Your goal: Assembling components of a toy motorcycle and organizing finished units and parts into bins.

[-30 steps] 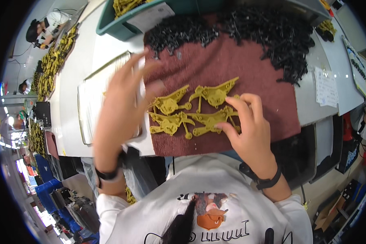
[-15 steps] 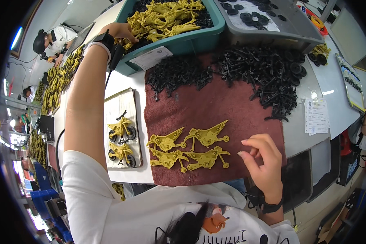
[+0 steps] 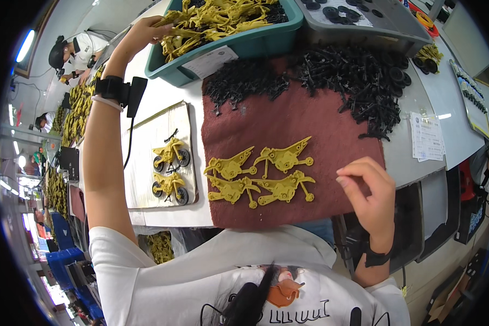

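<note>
At the left rim of the teal bin, my left hand is closed, its fingers curled on a yellow toy motorcycle body at the edge of the heap. Other pieces partly hide its fingertips. To the right of the laid-out parts, my right hand hovers with thumb and forefinger pinched close together, nothing showing between them. Beside it, yellow motorcycle bodies lie in two rows on the dark red cloth; one upper body and one lower body are nearest that hand.
Black small parts are heaped along the cloth's far side. A grey bin holds black wheels. Two toy motorcycles with wheels lie on a pale board at left. A paper sheet lies at right. A person works at far left.
My left hand has drawn back leftward toward the bin's rim. The thumb and forefinger of my right hand have come closer together. The whole view has shifted slightly.
</note>
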`<state>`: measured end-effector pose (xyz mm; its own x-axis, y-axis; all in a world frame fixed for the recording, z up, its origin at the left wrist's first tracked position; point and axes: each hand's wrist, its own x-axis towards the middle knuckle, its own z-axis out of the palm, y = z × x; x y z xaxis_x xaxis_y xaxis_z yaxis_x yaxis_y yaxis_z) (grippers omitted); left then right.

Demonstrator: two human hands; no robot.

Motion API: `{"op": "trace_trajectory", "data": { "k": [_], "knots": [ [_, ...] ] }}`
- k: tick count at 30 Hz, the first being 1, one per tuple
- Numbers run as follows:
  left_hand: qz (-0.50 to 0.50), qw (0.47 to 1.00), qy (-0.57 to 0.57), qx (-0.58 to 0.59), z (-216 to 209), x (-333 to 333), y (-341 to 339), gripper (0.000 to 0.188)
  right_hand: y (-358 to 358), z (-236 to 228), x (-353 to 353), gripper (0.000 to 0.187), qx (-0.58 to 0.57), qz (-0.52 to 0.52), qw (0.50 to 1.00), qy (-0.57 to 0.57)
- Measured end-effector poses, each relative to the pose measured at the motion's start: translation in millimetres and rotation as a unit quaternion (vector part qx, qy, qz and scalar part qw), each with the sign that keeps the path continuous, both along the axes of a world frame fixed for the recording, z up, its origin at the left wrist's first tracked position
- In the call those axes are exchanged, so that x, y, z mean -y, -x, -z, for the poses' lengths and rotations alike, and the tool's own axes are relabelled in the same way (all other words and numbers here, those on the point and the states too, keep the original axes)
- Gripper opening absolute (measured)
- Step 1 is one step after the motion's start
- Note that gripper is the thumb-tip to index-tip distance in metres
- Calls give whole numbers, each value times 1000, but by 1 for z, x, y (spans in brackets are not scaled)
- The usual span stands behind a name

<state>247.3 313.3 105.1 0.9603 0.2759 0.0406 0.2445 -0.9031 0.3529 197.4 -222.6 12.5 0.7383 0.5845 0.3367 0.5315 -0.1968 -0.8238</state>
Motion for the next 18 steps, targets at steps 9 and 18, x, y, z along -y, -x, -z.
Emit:
{"op": "trace_trajectory", "data": {
  "k": [9,18],
  "knots": [
    [135,967,124,179,-13,144,79,36,16,-10,-5,31,-68,-22,994,-81],
    [240,931,275,14,58,333,172,58,58,-17,-23,49,-63,-23,984,-165]
  ]
}}
